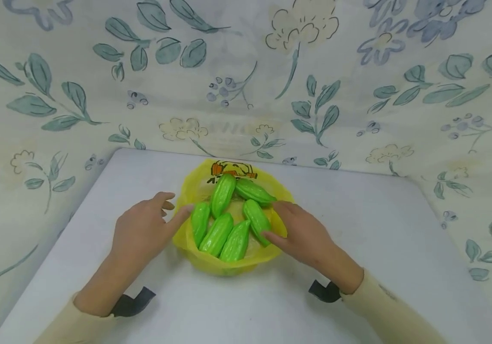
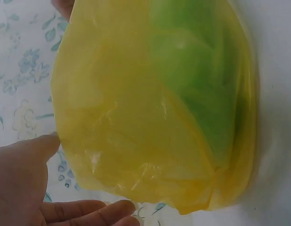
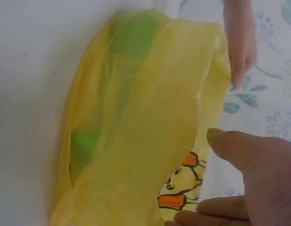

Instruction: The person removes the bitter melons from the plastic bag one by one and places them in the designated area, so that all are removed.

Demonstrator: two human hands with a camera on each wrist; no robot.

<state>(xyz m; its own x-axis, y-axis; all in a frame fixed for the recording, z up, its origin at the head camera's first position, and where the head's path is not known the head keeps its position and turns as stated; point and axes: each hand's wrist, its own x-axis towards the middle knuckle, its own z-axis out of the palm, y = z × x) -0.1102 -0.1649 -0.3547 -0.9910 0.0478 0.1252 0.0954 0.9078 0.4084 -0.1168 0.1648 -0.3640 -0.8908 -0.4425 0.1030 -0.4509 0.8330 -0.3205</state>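
A thin yellow plastic bag (image 1: 228,270) stands with its mouth spread wide on the white table. Several glossy, ridged green gourds (image 1: 216,235) lie inside it, showing only as green shapes through the film in both wrist views. At the bag's left side is my left hand (image 1: 142,229), fingers loosely extended and the thumb tip (image 2: 53,141) at the bag's edge. My right hand (image 1: 303,231) is at the right rim, its thumb (image 3: 230,146) reaching over the opening near a gourd (image 1: 256,222). Neither hand visibly grips the bag; the right fingertips are partly hidden.
The white table (image 1: 379,229) extends around the bag on all sides. Behind it and at the sides hangs a floral cloth (image 1: 246,62). A black strap (image 1: 134,303) shows under the left wrist and another black strap (image 1: 325,291) under the right.
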